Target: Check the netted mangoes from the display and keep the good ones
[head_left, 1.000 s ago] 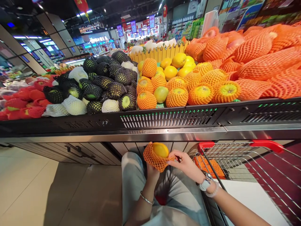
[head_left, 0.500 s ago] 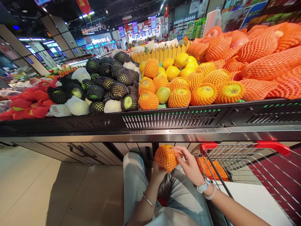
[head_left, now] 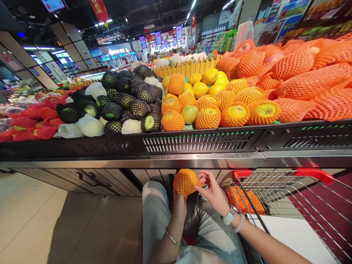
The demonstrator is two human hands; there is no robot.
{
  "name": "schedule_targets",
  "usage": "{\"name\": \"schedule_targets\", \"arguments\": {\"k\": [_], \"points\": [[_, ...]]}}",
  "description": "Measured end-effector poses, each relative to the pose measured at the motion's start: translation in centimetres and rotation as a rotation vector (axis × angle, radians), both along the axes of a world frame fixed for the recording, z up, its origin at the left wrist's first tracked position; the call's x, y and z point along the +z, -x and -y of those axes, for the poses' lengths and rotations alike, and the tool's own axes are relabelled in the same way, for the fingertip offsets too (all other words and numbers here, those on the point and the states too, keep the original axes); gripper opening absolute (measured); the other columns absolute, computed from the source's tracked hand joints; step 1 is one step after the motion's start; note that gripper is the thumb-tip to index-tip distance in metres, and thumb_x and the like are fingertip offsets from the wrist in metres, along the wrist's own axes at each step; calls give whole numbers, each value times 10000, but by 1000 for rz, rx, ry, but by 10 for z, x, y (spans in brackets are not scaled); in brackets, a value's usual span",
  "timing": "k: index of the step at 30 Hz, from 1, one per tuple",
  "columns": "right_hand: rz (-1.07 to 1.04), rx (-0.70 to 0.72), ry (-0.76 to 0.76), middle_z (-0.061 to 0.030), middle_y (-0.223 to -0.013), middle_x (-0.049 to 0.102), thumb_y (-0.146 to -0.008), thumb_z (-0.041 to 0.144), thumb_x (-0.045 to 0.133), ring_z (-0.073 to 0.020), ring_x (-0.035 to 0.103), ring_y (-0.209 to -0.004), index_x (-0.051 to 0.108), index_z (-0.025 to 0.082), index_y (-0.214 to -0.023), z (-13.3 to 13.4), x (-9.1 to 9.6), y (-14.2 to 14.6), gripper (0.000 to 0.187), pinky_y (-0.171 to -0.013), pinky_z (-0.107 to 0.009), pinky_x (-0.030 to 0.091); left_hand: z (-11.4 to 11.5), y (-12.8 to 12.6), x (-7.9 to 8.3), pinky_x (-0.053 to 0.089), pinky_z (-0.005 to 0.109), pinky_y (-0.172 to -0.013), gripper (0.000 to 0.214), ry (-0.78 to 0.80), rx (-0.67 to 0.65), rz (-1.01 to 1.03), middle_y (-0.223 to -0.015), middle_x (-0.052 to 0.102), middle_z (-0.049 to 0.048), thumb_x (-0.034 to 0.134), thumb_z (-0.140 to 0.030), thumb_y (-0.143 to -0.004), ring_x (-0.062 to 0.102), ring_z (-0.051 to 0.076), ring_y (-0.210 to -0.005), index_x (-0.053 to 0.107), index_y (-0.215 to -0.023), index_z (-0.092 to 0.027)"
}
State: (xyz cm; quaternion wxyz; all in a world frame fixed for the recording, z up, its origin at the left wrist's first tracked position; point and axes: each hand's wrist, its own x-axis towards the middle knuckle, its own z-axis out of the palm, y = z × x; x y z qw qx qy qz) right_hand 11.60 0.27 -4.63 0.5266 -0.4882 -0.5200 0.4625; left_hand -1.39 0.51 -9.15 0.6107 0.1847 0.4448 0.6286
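Observation:
A round yellow melon [head_left: 183, 180] wrapped in an orange foam net is in front of my knees, just below the steel edge of the display. My left hand [head_left: 179, 201] grips it from below, its fingers mostly hidden behind the fruit. At the melon's right side, my right hand [head_left: 210, 190] has its thumb and fingertips closed at the edge of the foam net [head_left: 197, 183]. Above, several melons in the same netting [head_left: 208, 117] lie in the display, with a bare greenish-yellow melon [head_left: 189, 114] among them.
Dark fruits in black nets [head_left: 139, 106] are piled left of the melons, and larger orange-netted fruits [head_left: 302, 80] fill the right. A shopping cart [head_left: 275, 183] with red corners stands at my right, holding an orange-netted item [head_left: 244, 200]. Wooden cabinet fronts [head_left: 110, 181] run below the display.
The melon has shifted slightly left and turned, showing more of its netted side. My right hand has moved left with it and still touches the net's edge.

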Motion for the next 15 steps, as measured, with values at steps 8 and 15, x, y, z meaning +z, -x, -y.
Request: {"name": "schedule_targets", "arguments": {"k": [8,15], "points": [[299,178,-89,-53,-904,606,-748,456,697,-204,529,-918,581,193,-801,-15,-11,-6,292,-873,-362,405,1,14,16,511,358,-864,503,-14,-75,160,-1109,663,76,718,-493,-697,638,228,-997,617,-1102,-211],[389,367,-202,-60,-843,647,-806,552,598,-180,546,-852,655,195,-736,-37,-2,-36,368,-795,-313,416,-9,29,3,428,474,-1019,466,-28,-313,114,-1175,645,98,688,-491,-728,594,279,-1106,647,-1102,-215]]}}
